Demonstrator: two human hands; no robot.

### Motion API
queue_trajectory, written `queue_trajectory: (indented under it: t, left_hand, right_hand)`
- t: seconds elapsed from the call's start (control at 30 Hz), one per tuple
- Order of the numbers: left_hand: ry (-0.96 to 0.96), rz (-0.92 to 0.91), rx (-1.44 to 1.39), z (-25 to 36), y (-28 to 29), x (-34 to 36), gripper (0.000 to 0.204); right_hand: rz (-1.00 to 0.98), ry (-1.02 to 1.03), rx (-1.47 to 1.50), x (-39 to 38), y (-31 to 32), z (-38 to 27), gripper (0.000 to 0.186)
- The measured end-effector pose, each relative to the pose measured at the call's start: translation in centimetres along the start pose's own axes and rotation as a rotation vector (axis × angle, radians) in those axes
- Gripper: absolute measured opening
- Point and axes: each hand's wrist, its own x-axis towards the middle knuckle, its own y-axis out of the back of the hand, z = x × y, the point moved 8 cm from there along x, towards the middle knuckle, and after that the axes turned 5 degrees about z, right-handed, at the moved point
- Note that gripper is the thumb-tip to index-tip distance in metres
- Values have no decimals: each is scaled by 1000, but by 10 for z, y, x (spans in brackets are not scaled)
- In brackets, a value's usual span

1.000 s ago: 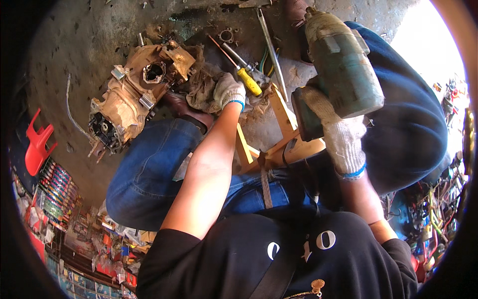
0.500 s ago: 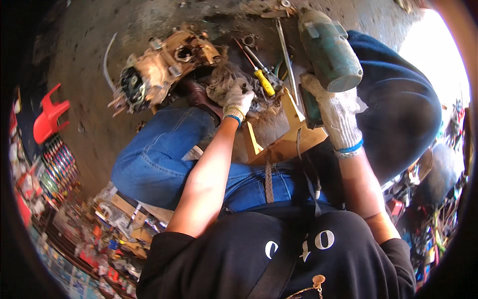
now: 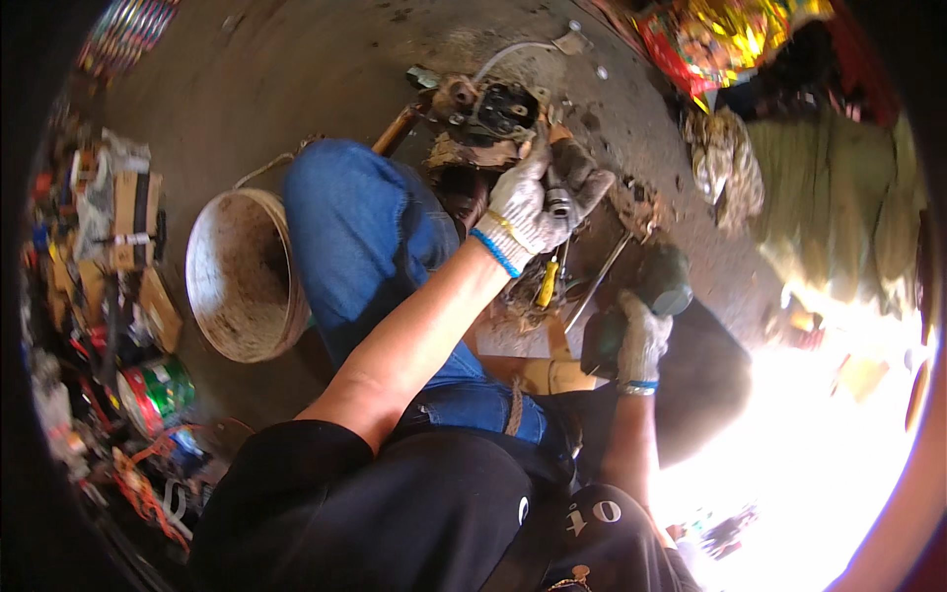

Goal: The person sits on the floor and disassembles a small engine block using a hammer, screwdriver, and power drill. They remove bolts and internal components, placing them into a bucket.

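My left hand (image 3: 528, 207), in a white knit glove with dirty fingers, reaches forward with a small metal socket (image 3: 559, 203) held in its fingers. Just beyond it lies a greasy metal engine casing (image 3: 505, 111) with a dark opening. My right hand (image 3: 643, 343), gloved too, is closed round the handle of a teal power impact wrench (image 3: 667, 280), low by my right leg. Between my hands, a yellow-handled screwdriver (image 3: 547, 283) and a long metal bar (image 3: 599, 282) lie on the ground, partly covered by the left hand.
A dirty white bucket (image 3: 242, 276) stands left of my bent knee. Boxes and loose parts (image 3: 136, 222) crowd the far left. At the right are a crumpled rag (image 3: 725, 168), a pale green sack (image 3: 829, 197) and a shiny gold-red bag (image 3: 725, 44). Sunlight glares at lower right.
My view has swung left, bringing in the bucket. My left hand has moved forward toward the casing with the socket. The impact wrench stays in my right hand.
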Motion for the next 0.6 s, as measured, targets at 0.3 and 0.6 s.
queue_trajectory:
  t: [0.3, 0.6]
  left_hand:
    - [-63, -3, -307, 5, -46, -12, 19]
    - [46, -205, -557, 20, -70, 24, 28]
  right_hand:
    - [-129, 72, 34, 26, -29, 21, 42]
    - [-90, 69, 29, 16, -21, 13, 49]
